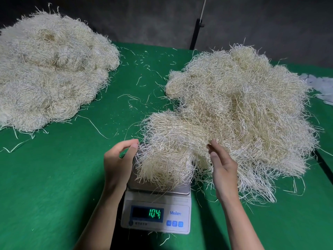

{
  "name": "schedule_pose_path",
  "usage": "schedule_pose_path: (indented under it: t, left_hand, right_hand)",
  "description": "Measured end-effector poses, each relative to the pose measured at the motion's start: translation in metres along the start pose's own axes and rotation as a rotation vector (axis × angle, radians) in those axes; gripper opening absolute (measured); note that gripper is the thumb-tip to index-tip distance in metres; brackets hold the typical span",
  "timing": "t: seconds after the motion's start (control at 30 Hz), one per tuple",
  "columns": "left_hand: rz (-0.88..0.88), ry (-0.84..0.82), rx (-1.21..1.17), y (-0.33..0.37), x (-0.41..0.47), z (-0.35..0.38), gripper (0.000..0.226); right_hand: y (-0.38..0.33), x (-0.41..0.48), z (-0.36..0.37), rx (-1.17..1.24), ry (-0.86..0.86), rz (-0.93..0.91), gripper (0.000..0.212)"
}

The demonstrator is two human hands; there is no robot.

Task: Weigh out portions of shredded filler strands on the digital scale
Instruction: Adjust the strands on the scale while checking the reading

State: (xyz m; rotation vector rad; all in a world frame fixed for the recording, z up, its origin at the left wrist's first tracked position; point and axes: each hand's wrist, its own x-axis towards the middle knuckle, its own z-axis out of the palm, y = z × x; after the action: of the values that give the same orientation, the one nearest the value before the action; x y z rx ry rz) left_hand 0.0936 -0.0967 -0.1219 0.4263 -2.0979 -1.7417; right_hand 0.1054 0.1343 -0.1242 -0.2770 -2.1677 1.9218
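A white digital scale [156, 213] with a steel pan stands near the front of the green table; its display reads 10.4. A bundle of pale cream strands [165, 150] lies on the pan and spills off its far edge. My left hand [119, 159] hovers at the bundle's left side with fingers loosely curved, holding nothing. To the bundle's right, my right hand [222, 165] has its fingers nearly straight, fingertips touching strands where the bundle meets the big right heap [243, 109].
A second large heap of strands [50, 69] covers the far left of the green table [54, 177]. Loose single strands lie scattered between the heaps. Crumpled clear plastic [320, 85] sits at the right edge. A dark stand pole [197, 29] rises behind the table.
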Motion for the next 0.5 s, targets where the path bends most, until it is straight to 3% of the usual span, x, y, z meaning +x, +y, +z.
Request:
schedule_pose_path:
  t: [0.27, 0.33, 0.4, 0.5]
  left_hand:
    - [0.017, 0.028, 0.003, -0.005, 0.002, 0.006, 0.025]
    - [0.031, 0.019, 0.109, -0.011, 0.007, 0.015, 0.043]
    - [0.049, -0.097, 0.336, -0.018, 0.013, 0.029, 0.063]
    - [0.054, -0.376, 0.671, -0.033, 0.014, 0.044, 0.055]
  right_hand:
    - [0.001, 0.002, 0.004, -0.016, -0.048, 0.047, 0.032]
    - [-0.003, 0.009, 0.012, -0.098, -0.163, 0.074, 0.052]
    - [-0.008, 0.023, 0.025, -0.142, -0.283, 0.105, 0.079]
    - [-0.008, 0.04, 0.048, -0.227, -0.415, 0.148, 0.089]
